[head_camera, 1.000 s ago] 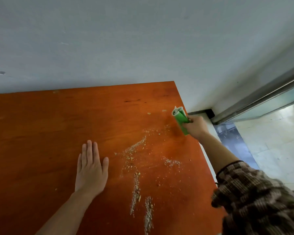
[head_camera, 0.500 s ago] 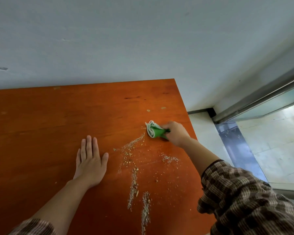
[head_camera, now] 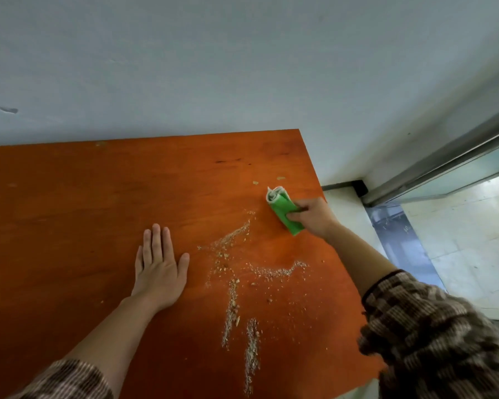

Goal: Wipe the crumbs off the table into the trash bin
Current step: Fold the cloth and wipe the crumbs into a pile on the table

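Pale crumbs [head_camera: 234, 286] lie in streaks across the right half of the orange-brown table [head_camera: 69, 211]. One streak [head_camera: 277, 271] runs sideways below my right hand; two long streaks run toward the near edge. My right hand [head_camera: 314, 217] grips a folded green cloth [head_camera: 283, 208] with a white inner side, pressed on the table near its right edge, above the crumbs. My left hand [head_camera: 159, 266] rests flat on the wood, fingers together, left of the crumbs. No trash bin is in view.
A grey wall [head_camera: 242, 67] rises right behind the table's far edge. Right of the table lie pale floor tiles [head_camera: 458, 249] and a metal door track [head_camera: 444, 165]. Two stray crumbs [head_camera: 281, 178] lie beyond the cloth.
My right hand swept the cloth left across the table, then back to the right and farther away. A new sideways crumb streak lies below it. My left hand has stayed flat.
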Demonstrator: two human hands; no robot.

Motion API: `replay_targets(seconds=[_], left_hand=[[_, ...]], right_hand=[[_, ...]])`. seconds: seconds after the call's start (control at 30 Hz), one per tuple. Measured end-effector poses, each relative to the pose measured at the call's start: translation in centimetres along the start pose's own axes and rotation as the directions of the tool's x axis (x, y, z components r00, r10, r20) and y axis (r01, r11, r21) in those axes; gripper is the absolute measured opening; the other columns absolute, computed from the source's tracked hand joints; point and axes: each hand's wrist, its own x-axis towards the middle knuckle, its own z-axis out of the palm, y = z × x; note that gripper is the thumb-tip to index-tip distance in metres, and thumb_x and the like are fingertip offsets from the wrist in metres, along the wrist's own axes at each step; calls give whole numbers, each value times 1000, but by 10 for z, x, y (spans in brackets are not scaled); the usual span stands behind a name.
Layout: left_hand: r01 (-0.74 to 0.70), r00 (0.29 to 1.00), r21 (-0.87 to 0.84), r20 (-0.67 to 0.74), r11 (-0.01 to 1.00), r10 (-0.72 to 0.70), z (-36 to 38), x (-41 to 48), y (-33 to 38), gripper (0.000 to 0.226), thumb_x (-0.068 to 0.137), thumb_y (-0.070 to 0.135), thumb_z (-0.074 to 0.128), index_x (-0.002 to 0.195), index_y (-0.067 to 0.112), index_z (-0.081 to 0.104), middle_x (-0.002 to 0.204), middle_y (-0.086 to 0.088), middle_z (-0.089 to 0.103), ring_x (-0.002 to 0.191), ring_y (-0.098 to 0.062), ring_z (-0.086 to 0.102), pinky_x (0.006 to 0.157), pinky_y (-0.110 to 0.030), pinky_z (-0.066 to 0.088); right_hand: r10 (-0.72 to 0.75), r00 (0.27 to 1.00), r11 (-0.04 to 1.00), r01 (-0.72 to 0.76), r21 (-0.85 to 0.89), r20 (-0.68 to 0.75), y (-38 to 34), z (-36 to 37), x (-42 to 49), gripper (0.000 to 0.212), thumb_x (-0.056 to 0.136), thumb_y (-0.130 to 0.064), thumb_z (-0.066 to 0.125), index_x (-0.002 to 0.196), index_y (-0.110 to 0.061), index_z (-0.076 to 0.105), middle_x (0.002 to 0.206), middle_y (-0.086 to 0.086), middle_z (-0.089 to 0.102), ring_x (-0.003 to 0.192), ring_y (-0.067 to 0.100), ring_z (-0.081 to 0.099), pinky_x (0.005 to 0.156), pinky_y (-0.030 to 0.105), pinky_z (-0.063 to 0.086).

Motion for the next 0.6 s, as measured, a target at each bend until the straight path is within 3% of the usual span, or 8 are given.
replay_targets(seconds=[0.07, 0.17, 0.37, 0.5, 0.6], left_hand=[[6, 1000, 0, -6, 1000, -6, 1, 1, -1, 67, 99, 49, 9, 134, 17, -39, 141, -1, -49, 128, -17, -46, 113, -37, -20], [18, 1000, 0, -4, 1000, -18, 2, 2, -1, 67, 99, 49, 9, 134, 17, -39, 141, -2, -49, 128, -17, -46, 112, -37, -21], [18, 1000, 4, -26, 1000, -18, 4, 4, -1, 67, 99, 48, 9, 137, 16, -36, 142, -2, -48, 131, -17, -44, 112, -36, -21], [13, 999, 1, -44, 1000, -13, 5, 3, -2, 68, 99, 48, 10, 140, 15, -33, 144, -2, -45, 132, -17, -41, 112, -36, -20], [10, 999, 3, -40, 1000, -10, 3, 3, -1, 68, 99, 47, 11, 142, 14, -31, 146, -3, -43, 133, -17, -40, 112, -36, -20]], right_hand=[[37, 996, 999, -37, -2, -76, -4, 3, 15, 22, 87, -14, 63, 108, -18, 70, 94, 3, 69, 77, 13, 60, 59, 22, 48], [7, 997, 997, -13, -80, -76, -16, 13, 32, 20, 89, -16, 60, 106, -16, 70, 88, 4, 66, 73, 15, 58, 58, 25, 48], [-155, 981, 924, 186, -335, 116, -46, 36, 42, 16, 89, -12, 58, 98, -15, 71, 87, 8, 70, 74, 22, 63, 58, 28, 48], [-189, 946, 864, 287, -413, 261, -54, 47, 31, 19, 88, -6, 55, 84, -17, 70, 73, 3, 65, 64, 17, 58, 48, 22, 41], [-202, 920, 818, 347, -459, 336, -47, 58, 15, 25, 88, -4, 54, 98, -18, 72, 81, 2, 70, 60, 13, 59, 53, 28, 52]])
